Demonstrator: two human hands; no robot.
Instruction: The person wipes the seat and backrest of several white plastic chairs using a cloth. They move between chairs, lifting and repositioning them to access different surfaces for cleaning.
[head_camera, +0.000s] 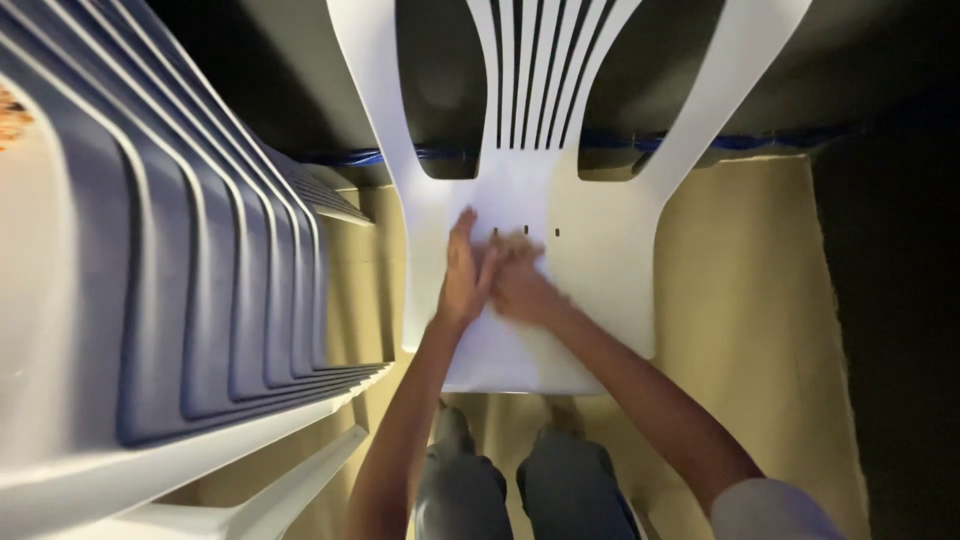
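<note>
Right hand (522, 285) motion-blurred, perhaps holding something; chair stack (200, 280) cut off left.

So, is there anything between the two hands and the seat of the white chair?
Nothing visible. The left hand and the right hand both lie on the white chair seat, close together; motion blur hides the fingers.

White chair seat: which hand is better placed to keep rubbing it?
Probably the right hand: it lies flat on the white chair seat, motion-blurred. The left hand stands edge-on beside it.
</note>
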